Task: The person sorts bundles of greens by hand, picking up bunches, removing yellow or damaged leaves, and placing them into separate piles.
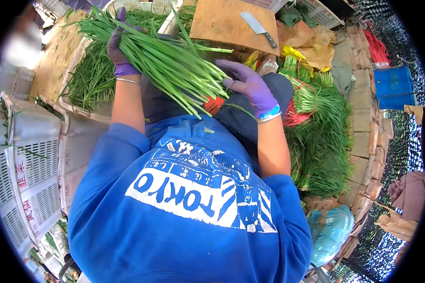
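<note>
I hold a thick bunch of long green chives (165,61) across my lap. My left hand (119,52), in a purple glove, grips the leafy part of the bunch up at the left. My right hand (250,85), also purple-gloved, rests against the pale root ends at the right, fingers spread along them. A red band (213,104) lies just below the root ends.
A white crate of loose chives (87,80) sits to my left. Tied chive bundles (318,137) are piled at my right. Ahead lies a wooden board (222,21) with a cleaver (258,27). Empty white crates (28,174) stand lower left; a brick edge (363,122) runs along the right.
</note>
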A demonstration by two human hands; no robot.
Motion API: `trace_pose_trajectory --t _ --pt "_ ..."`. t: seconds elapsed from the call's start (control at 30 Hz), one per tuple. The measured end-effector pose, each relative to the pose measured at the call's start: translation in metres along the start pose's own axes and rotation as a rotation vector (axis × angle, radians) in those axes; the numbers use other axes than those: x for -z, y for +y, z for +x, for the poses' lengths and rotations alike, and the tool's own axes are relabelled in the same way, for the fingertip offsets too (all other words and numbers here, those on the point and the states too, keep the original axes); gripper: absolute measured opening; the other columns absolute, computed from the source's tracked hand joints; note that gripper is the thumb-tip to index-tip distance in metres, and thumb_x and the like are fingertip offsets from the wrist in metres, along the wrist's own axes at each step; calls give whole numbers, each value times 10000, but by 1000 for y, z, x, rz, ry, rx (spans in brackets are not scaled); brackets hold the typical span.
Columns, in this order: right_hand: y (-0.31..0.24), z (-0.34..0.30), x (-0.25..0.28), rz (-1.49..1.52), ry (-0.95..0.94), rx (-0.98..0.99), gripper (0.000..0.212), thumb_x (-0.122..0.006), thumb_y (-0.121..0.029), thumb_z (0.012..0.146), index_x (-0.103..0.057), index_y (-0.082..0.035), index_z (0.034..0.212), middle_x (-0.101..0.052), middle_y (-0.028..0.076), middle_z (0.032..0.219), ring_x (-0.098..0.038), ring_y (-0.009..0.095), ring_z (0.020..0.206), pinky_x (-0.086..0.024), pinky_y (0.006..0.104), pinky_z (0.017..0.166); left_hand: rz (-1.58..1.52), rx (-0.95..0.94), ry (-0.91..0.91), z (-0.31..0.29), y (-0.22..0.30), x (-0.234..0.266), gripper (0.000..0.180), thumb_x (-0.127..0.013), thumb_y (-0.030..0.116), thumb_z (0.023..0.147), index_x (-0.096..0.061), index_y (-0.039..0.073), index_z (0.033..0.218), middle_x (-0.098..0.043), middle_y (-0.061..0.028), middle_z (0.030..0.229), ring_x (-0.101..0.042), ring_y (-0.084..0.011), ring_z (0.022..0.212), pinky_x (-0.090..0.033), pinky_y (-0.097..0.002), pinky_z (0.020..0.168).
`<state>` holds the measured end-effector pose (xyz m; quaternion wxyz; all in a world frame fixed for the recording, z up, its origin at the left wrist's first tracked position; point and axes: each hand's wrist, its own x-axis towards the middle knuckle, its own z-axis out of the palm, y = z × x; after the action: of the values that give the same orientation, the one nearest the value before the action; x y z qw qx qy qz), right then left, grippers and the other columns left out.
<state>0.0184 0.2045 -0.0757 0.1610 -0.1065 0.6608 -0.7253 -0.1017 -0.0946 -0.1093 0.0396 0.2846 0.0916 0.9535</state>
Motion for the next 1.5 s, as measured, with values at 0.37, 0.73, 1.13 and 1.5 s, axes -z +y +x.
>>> trace_pose_trajectory --t 0.37,0.73,1.13,1.5 --pt "29 11 -13 30 76 -73 226 -604 -102 770 -603 44 942 -598 74 996 -547 108 835 -435 237 764 -37 86 -84 3 -2 -12 745 -577 24 709 -192 47 1346 -437 74 714 -472 -82 710 -345 -302 837" --pt "30 -4 -14 756 3 -38 311 -479 -203 859 -531 59 1019 -568 155 1030 -563 216 866 -433 339 837 -125 172 -96 -1 -5 -11 745 -556 33 692 -214 94 1351 -447 35 775 -498 -129 777 -344 -329 854" --pt "42 -9 -27 187 147 66 391 -391 91 779 -512 -12 1137 -561 89 1079 -527 136 992 -427 278 875 -177 139 -104 -2 -19 -24 704 -535 45 695 -246 78 1335 -425 51 744 -490 -105 739 -353 -313 827" --pt "26 -24 -28 725 -127 -124 500 -481 -162 842 -307 -5 1283 -528 177 1118 -576 179 932 -497 224 645 -234 170 -112 -1 -19 -26 682 -513 46 698 -260 79 1331 -433 61 747 -494 -92 743 -356 -309 839"
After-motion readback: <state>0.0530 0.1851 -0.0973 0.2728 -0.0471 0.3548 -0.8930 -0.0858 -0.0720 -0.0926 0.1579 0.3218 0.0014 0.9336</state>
